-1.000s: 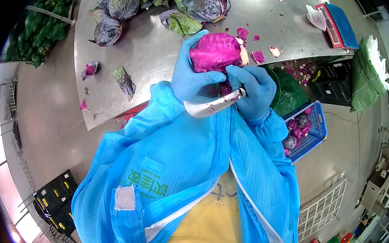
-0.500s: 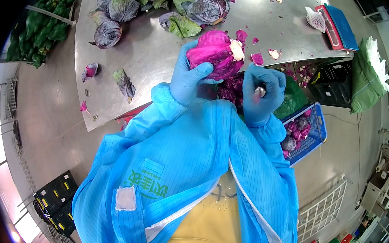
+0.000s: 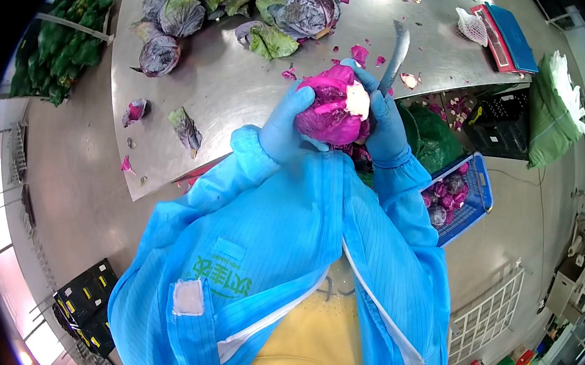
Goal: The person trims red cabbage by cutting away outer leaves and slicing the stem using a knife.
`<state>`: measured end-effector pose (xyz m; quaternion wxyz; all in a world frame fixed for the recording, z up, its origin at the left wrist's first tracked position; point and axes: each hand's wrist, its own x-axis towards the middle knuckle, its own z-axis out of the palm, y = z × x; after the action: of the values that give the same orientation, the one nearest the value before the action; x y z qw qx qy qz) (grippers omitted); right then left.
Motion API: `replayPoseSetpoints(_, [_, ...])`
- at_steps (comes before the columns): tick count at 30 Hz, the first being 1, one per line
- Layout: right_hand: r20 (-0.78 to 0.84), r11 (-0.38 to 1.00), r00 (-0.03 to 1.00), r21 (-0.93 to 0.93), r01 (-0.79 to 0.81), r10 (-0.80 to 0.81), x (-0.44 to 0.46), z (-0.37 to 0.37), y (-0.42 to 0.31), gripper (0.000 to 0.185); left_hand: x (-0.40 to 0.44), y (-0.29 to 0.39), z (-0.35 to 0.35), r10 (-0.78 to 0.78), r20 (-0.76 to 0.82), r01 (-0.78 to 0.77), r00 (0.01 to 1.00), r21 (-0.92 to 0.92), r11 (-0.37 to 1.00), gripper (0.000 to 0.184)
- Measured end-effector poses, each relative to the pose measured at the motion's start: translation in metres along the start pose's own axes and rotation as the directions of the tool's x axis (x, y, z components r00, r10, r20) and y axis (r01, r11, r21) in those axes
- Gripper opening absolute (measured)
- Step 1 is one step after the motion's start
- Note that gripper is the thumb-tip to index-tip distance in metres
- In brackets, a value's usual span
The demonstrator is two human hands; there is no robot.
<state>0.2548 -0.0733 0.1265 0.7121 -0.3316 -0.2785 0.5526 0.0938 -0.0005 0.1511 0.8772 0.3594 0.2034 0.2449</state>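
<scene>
The peeled red cabbage (image 3: 332, 115) is between your two hands in front of your chest, by the near edge of the desk (image 3: 223, 96), its pale cut end (image 3: 357, 100) facing your right. Your left hand (image 3: 287, 119) is part-curled, gripping its left side; your right hand (image 3: 383, 123) bends around the other side while also holding the knife (image 3: 397, 56), blade pointing away from you. Beyond, unpeeled cabbages (image 3: 183, 14) pile on the desk, with a loose leaf (image 3: 184, 130) nearer you. Right of you, a blue crate (image 3: 480, 199) holds more cabbages.
</scene>
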Motion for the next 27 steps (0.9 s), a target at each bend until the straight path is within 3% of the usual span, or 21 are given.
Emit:
replayPoseSetpoints(2, [0.103,0.991,0.994,-0.123,0.045,-0.032,0.000,-0.004,0.000,0.070,-0.001,0.003,-0.001,-0.034,-0.011,0.033,0.999,-0.035,0.999,0.060])
replayPoseSetpoints(6, [0.128,0.991,0.992,-0.127,0.033,-0.016,-0.001,-0.003,-0.005,0.071,-0.001,0.002,-0.002,-0.005,-0.025,0.006,1.000,0.045,0.999,0.061])
replayPoseSetpoints(8, [0.082,0.988,0.993,-0.115,0.099,-0.090,0.000,-0.005,0.001,0.075,-0.001,0.000,-0.003,0.049,-0.074,-0.040,0.996,0.112,0.993,0.061])
replayPoseSetpoints(12, [0.002,0.985,0.996,-0.149,0.085,-0.085,-0.004,-0.004,0.009,0.077,0.004,-0.002,-0.010,0.100,-0.131,-0.084,0.986,0.119,0.989,0.061])
replayPoseSetpoints(15, [-0.080,0.951,0.969,-0.229,0.209,-0.232,-0.005,0.008,0.016,0.079,0.009,-0.002,-0.021,0.001,-0.146,0.004,0.989,0.033,0.999,0.062])
replayPoseSetpoints(17, [-0.109,0.976,0.975,-0.119,0.183,-0.196,-0.008,0.010,0.017,0.082,0.005,0.010,-0.014,-0.159,0.003,0.155,0.987,-0.225,0.962,0.063])
replayPoseSetpoints(18, [-0.109,0.984,0.983,-0.122,0.133,-0.146,-0.008,0.006,0.017,0.087,0.005,0.012,-0.018,-0.181,0.047,0.187,0.982,-0.248,0.950,0.066])
replayPoseSetpoints(23, [0.093,0.986,0.994,-0.159,-0.045,0.060,-0.002,-0.004,0.022,0.087,0.004,0.017,-0.016,-0.294,-0.042,0.289,0.955,-0.097,0.952,0.068])
replayPoseSetpoints(25, [0.077,0.957,0.956,0.040,-0.287,0.283,-0.001,-0.010,0.028,0.062,0.005,0.010,-0.022,-0.334,-0.015,0.315,0.942,-0.300,0.900,0.075])
replayPoseSetpoints(26, [-0.048,0.956,0.960,0.117,-0.269,0.276,0.000,-0.008,0.036,0.038,0.004,0.010,-0.025,-0.302,-0.046,0.284,0.952,-0.236,0.929,0.078])
replayPoseSetpoints(27, [-0.049,0.956,0.960,0.121,-0.269,0.276,0.001,-0.005,0.041,0.038,0.002,0.006,-0.031,-0.305,-0.047,0.286,0.951,-0.234,0.929,0.078])
